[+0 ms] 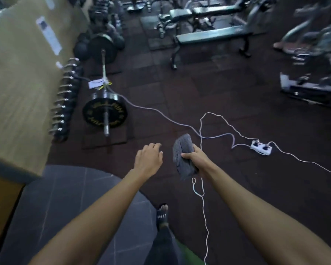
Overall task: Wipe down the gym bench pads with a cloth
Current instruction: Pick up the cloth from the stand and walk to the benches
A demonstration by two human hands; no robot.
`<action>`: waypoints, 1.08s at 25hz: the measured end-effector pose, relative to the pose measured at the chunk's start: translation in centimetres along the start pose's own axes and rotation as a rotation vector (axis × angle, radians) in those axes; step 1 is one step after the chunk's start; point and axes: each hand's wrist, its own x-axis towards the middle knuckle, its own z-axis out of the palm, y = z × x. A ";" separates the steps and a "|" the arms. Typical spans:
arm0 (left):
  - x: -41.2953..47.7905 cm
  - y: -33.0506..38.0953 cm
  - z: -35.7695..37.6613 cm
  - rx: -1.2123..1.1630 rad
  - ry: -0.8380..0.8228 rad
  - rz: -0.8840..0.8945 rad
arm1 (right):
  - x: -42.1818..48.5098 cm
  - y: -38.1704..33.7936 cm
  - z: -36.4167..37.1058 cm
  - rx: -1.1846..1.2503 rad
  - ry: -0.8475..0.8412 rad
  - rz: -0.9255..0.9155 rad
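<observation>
Two bare arms reach forward from the bottom of the view over a dark rubber gym floor, and neither hand is anywhere near the pads to be wiped. At far left runs a tan wall (17, 77) with a row of dumbbells (64, 98) along its foot; just beside them a loaded barbell (105, 96) lies on the floor, its bar pointing away from the person. The left hand (148, 159) hovers palm down, fingers loosely curled and holding nothing. Close beside it, the right hand (194, 159) is closed around the middle of a grey folded cloth (183, 155), which sticks out above and below the fist. White cables (203, 197) loop across the floor ahead of and below that hand, running right to a white power strip (261, 147) — a likely trip hazard on the way forward. The gym benches (212, 33) stand well apart from both hands, at upper centre-right, their long padded tops lying roughly left to right across the view and blurred. The cloth hand is on the nearer side to them. Further right, other machines (313, 77) show only as blurred shapes — the open floor between looks passable once the cables are stepped over.
</observation>
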 end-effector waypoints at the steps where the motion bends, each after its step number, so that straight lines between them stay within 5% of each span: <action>1: 3.2 0.8 0.1 0.002 -0.010 0.044 | 2.2 -0.9 -1.2 0.002 0.047 -0.006; 16: 45.5 11.2 -2.7 0.048 -0.129 0.356 | 31.3 -18.2 -16.7 0.202 0.407 -0.018; 27: 75.9 21.8 -4.7 0.068 -0.126 0.313 | 55.5 -33.8 -32.2 0.195 0.378 -0.005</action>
